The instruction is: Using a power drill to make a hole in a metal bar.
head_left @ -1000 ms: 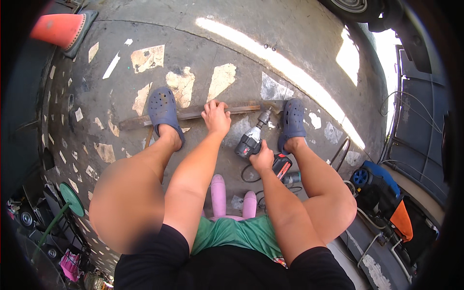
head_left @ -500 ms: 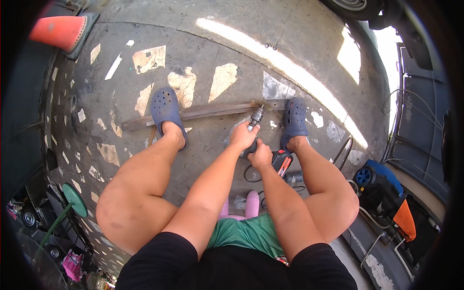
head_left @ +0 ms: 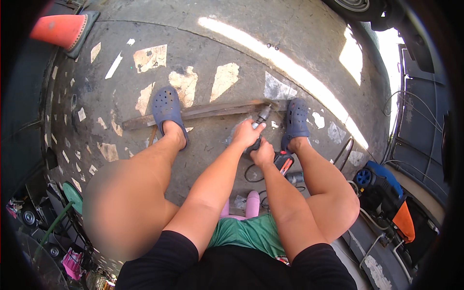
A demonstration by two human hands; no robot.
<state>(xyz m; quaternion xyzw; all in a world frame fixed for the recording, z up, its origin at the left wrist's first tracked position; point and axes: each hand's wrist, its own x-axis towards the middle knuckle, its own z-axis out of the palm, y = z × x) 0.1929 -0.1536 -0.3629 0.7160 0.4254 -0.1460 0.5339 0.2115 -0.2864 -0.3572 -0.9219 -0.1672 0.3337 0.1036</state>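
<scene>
A cordless drill point(head_left: 263, 114) with a grey chuck and a red-and-black battery is held between my feet. My left hand point(head_left: 246, 134) wraps round its front, just behind the chuck. Closer to my body, my right hand point(head_left: 262, 153) is closed on its handle. At the drill's tip a brownish attachment is blurred, so its kind is unclear. It meets the right end of a long, rusty metal bar point(head_left: 208, 110) lying across the floor. My left foot, in a blue clog point(head_left: 166, 103), rests on the bar; the right clog point(head_left: 297, 116) stands by its right end.
Behind the drill, a grey cylindrical object point(head_left: 294, 177) and a dark cable lie on the floor. An orange cone point(head_left: 60, 30) stands far left. At right are a blue-and-black wheeled machine point(head_left: 374, 179) and an orange cloth point(head_left: 404, 221). A pink boot-like shape point(head_left: 252, 203) shows below me.
The drill's tip and both hands have shifted slightly right along the bar. The attachment at the tip looks more blurred now. The bar stays in place.
</scene>
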